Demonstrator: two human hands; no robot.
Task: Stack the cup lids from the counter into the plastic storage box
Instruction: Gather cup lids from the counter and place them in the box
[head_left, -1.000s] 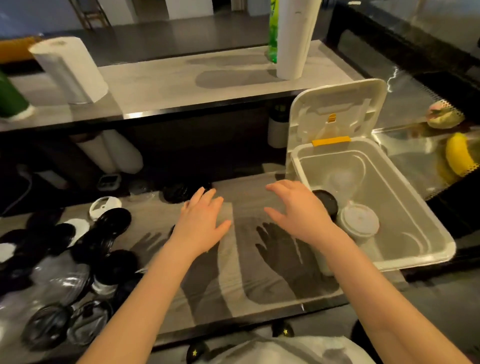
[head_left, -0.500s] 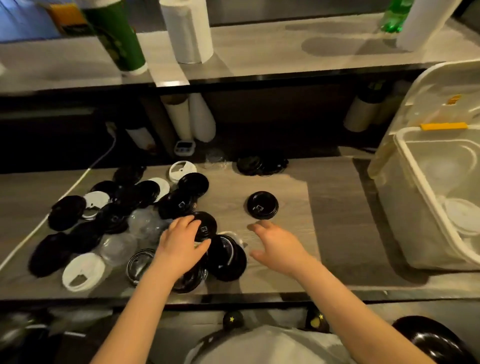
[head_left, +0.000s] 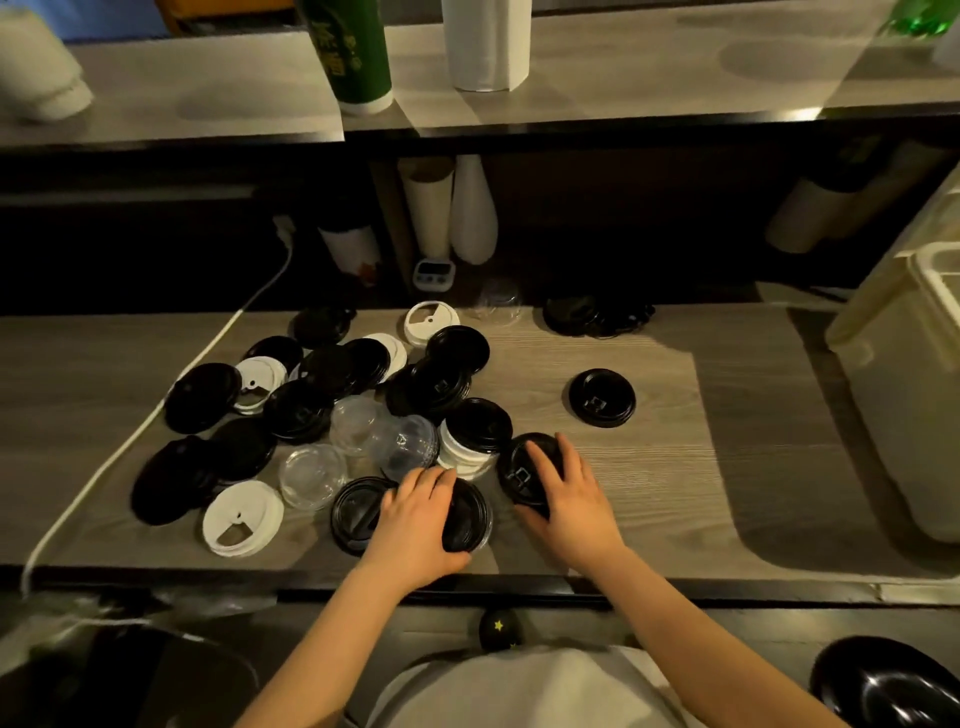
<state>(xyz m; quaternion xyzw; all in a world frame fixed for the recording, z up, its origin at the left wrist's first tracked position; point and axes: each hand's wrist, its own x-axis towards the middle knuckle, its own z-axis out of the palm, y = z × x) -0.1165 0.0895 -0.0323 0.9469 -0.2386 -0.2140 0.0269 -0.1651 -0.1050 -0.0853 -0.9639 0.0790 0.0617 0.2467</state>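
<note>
Cup lids (head_left: 301, 410) in black, white and clear plastic lie in a loose, overlapping heap across the left and middle of the wooden counter (head_left: 675, 493). Near the counter's front edge the left hand (head_left: 415, 519) covers the front black lid (head_left: 470, 514), fingers curled on top and thumb hooked round its near rim, gripping it. Just to the right, the right hand (head_left: 569, 499) grips the right black lid (head_left: 517, 470), fingers spread over the top and thumb at the near rim. A lone black lid (head_left: 601, 397) sits apart, further right. The plastic storage box (head_left: 914, 374) stands at the counter's right edge, cut off by the frame. A white cable (head_left: 104, 467) runs past the heap's left side to the front edge. On the raised shelf behind stand a green container (head_left: 353, 52) and a paper towel roll (head_left: 485, 41)
</note>
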